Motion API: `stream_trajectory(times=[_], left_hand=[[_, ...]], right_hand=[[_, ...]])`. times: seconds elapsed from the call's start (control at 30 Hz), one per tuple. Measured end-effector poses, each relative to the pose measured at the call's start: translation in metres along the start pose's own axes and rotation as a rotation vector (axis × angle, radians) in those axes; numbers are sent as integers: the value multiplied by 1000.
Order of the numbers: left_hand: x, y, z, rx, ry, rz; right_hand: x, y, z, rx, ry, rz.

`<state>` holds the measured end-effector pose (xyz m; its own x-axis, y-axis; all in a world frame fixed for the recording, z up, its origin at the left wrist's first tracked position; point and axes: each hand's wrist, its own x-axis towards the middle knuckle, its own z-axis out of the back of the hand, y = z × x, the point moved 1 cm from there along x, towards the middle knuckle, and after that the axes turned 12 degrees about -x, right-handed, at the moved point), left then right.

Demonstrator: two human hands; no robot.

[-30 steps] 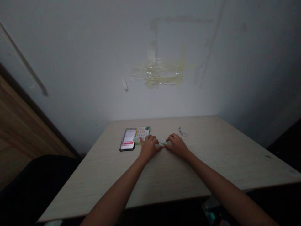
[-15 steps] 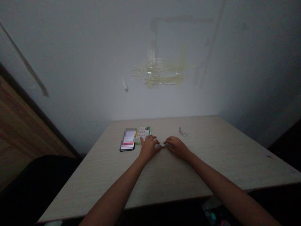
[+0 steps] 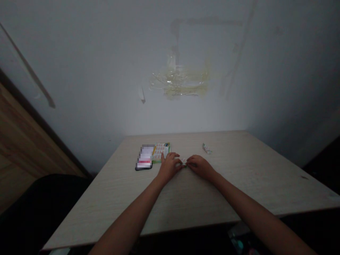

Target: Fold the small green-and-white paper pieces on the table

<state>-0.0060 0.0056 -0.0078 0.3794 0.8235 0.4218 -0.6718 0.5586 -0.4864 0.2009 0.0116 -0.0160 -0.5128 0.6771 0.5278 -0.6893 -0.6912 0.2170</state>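
Both hands meet over the middle of the table, pinching a small piece of printed paper (image 3: 184, 162) between them. My left hand (image 3: 169, 166) holds its left side, thumb and index closed on it while the other fingers are bent above. On its right side, the fingertips of my right hand (image 3: 199, 165) are pressed together. The piece is white with some green; it is too small to make out more. Just behind my left hand lies a printed sheet or booklet (image 3: 160, 150) with rows of small pictures and a green edge, partly covered by the fingers.
A phone (image 3: 145, 157) with a blurred screen lies left of the booklet. Farther back on the right rests a crumpled bit of printed paper (image 3: 206, 148). The pale table (image 3: 239, 177) runs to a wall (image 3: 106, 88) with tape remnants. A dark chair-like shape (image 3: 45, 205) stands left.
The small paper piece has turned slightly between my fingertips. My left hand's thumb has shifted a little to the right; otherwise the hands stay in place.
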Motion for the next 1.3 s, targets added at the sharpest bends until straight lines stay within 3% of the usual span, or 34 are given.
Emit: stream_trajectory(times=[0.57, 1.3], left_hand=[[0, -6, 2, 17, 0, 54], [-2, -16, -5, 81, -19, 201]], right_hand=[[1, -4, 4, -93, -6, -61], [-2, -6, -14, -170, -12, -134]])
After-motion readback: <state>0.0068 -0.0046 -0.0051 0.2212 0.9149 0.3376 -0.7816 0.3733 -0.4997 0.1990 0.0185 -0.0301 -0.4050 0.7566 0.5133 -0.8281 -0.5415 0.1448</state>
